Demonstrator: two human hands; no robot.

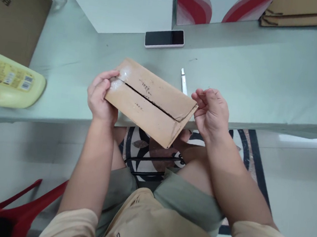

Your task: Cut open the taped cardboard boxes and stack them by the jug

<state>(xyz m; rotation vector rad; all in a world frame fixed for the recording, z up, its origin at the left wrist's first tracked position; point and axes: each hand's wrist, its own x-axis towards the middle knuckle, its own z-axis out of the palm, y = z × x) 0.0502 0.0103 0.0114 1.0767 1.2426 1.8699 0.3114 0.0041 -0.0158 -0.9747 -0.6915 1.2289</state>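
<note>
A small flat cardboard box [149,98] is held tilted above the table's front edge. Clear tape shines over its left end, and a dark slit runs along the seam between its flaps. My left hand [102,95] grips the box's left end, thumb on top. Just off the box's right corner, my right hand [211,111] has its fingertips drawn together; whatever they pinch, if anything, is too small to make out. A white-and-grey utility knife [184,81] lies on the table behind the box, close to my right fingers.
On the pale green table [265,77] lies a phone [164,39]. A white-and-red carton [221,6] and folded cardboard [302,13] are behind. A yellow bottle [12,80] and a large brown carton [16,17] stand left. A red chair [30,207] is beside me.
</note>
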